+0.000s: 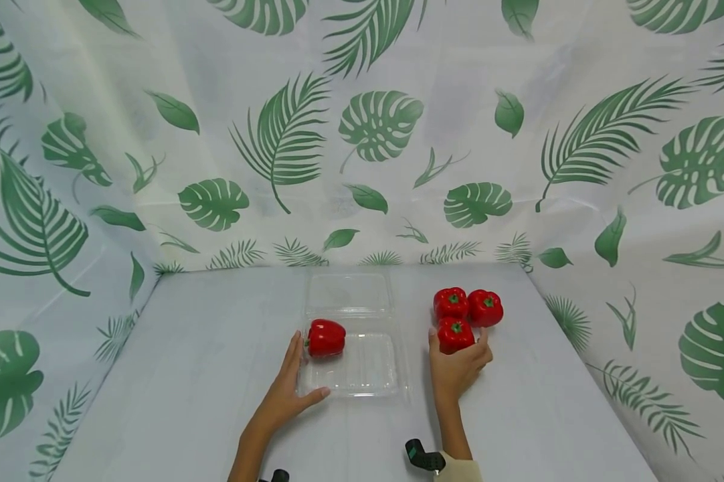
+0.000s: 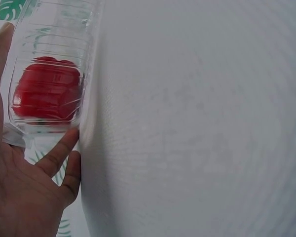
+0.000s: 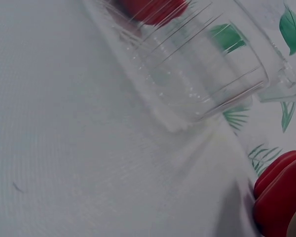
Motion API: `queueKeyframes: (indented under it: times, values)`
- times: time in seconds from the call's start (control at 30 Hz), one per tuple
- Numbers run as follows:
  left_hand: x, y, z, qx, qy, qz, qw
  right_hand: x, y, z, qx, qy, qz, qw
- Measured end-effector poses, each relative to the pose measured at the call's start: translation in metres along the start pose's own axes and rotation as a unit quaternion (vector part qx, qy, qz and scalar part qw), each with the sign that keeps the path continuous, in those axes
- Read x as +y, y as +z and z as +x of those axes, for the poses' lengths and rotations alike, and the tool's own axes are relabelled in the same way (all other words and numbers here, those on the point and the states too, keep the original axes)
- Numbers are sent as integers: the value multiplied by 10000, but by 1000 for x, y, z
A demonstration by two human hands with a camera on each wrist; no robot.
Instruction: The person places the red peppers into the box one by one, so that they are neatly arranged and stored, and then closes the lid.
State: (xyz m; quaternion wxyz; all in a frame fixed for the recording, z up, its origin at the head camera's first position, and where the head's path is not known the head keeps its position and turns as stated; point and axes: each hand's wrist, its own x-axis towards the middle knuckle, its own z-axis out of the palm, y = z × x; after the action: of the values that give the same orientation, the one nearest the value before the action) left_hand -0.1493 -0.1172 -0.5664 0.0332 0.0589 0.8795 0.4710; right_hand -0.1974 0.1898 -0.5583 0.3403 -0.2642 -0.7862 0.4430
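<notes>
A clear plastic clamshell box (image 1: 362, 391) lies with its lid folded back, and one red bell pepper (image 1: 326, 338) rests on its side in the left part of the base. My left hand (image 1: 284, 398) is spread along the box's left edge and near corner, its fingers mostly straight; the left wrist view shows it beside the box wall (image 2: 44, 126). To the right, my right hand (image 1: 456, 368) grips the nearest red bell pepper (image 1: 455, 335) between thumb and fingers. That pepper (image 3: 276, 197) shows partly at the edge of the right wrist view.
Two more red bell peppers, one (image 1: 450, 302) behind the gripped pepper and another (image 1: 485, 308) to its right, stand close together with stems up. The white table (image 1: 205, 348) meets leaf-patterned sheeting (image 1: 392, 221) at the back and sides.
</notes>
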Motion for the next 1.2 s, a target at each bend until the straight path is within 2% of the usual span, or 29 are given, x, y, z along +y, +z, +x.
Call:
queueKeyframes:
  times: [0.23, 0.8, 1.2]
  values:
    - [-1, 0, 1, -3, 16, 0, 10000, 8, 3, 0, -153, 177, 93, 9997]
    - [-1, 0, 1, -48, 5, 4, 10000, 13, 3, -2, -273, 244, -62, 9993]
    - [-2, 1, 1, 11, 53, 4, 10000, 10, -2, -6, -190, 187, 378, 9989]
